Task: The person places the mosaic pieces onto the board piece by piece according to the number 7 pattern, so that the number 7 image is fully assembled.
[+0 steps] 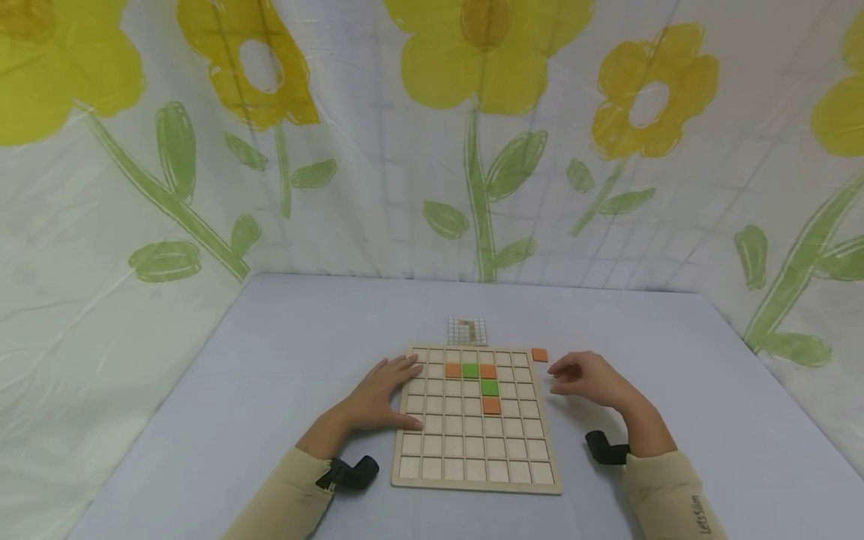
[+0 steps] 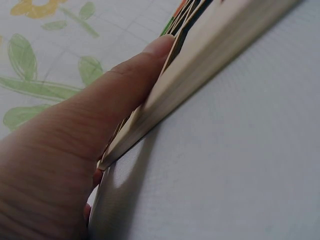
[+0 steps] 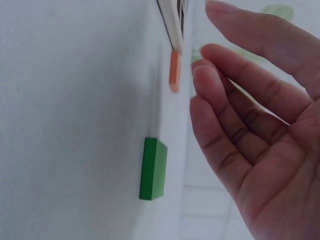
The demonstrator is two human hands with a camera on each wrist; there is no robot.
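Note:
A wooden grid board (image 1: 475, 487) lies flat on the table. Set in its cells are orange tiles (image 1: 453, 370) and green tiles (image 1: 489, 388), three in a row and two running down from the right end. My left hand (image 1: 373, 397) rests on the board's left edge, fingers spread and thumb (image 2: 135, 75) lying over the rim. To the right of the board my right hand (image 1: 594, 379) hovers with loosely bent fingers, holding nothing. Near it lie a loose orange tile (image 1: 540, 355) by the upper right corner and a green tile (image 3: 153, 170), hidden behind the hand in the head view.
Behind the board's far edge lies a small printed grid card (image 1: 462, 337) with a coloured pattern. The pale table (image 1: 304, 315) extends to both sides. A white curtain (image 1: 378, 187) with painted yellow flowers hangs at its back. Each wrist wears a black camera mount (image 1: 605, 448).

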